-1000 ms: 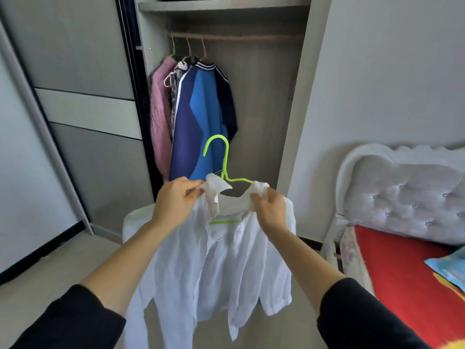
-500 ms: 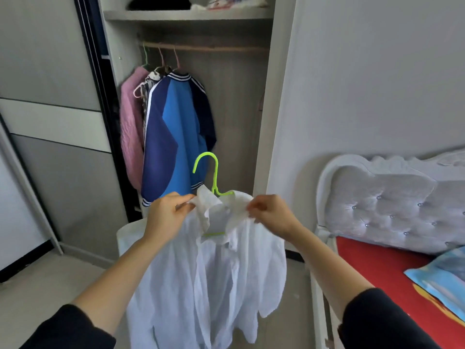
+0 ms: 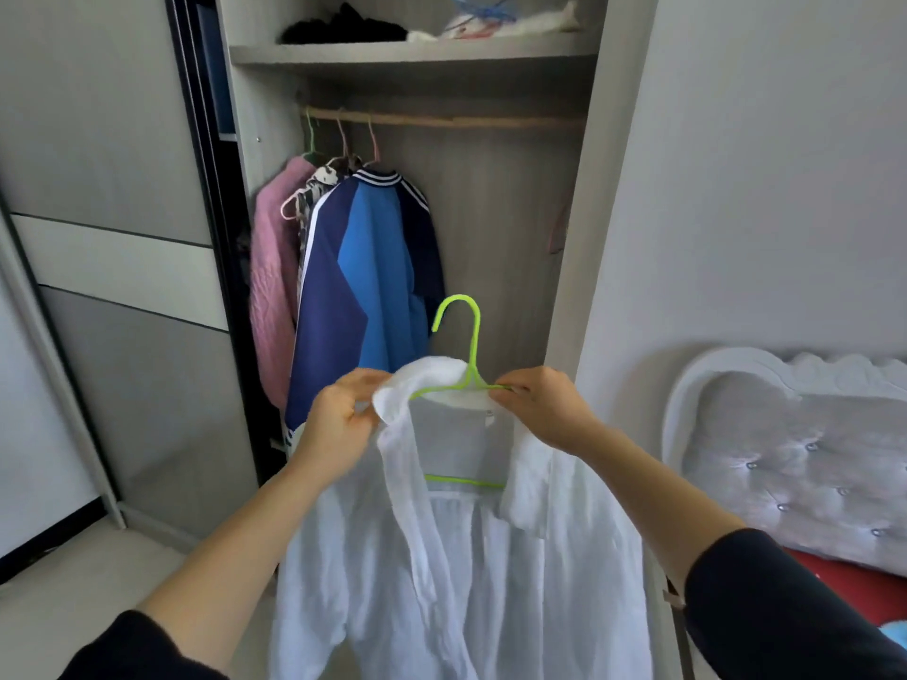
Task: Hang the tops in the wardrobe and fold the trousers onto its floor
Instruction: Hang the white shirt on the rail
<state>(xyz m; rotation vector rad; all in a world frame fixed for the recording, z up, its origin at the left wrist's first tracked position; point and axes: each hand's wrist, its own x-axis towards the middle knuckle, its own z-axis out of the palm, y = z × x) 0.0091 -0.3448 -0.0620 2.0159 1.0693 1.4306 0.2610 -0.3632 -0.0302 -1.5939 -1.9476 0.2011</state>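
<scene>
A white shirt [image 3: 456,571] hangs on a green hanger [image 3: 466,336], held up in front of the open wardrobe [image 3: 574,238]. The left hand [image 3: 338,419] pinches the collar fold at the hanger's 9 o'clock end, fingers curled round the cloth. The right hand [image 3: 545,409] pinches the hanger's sloping wire at its 3 o'clock end, where the collar meets it. The hook stands upright above the collar, free of any support and well below the wooden rail [image 3: 466,121], which lies at 12 o'clock from the hands. The shirt front falls open, so the hanger's lower bar shows between its two sides.

On the rail, toward 11 o'clock, three garments hang close together: a blue jacket [image 3: 373,277] nearest the shirt, a patterned top [image 3: 314,188] behind it, and a pink sweater [image 3: 272,287] at the far end. The stretch of rail straight above the hook is bare. A shelf [image 3: 412,54] above the rail carries dark and pale cloth. At 3 o'clock stands a tufted headboard [image 3: 795,454] with red bedding [image 3: 844,581] below it.
</scene>
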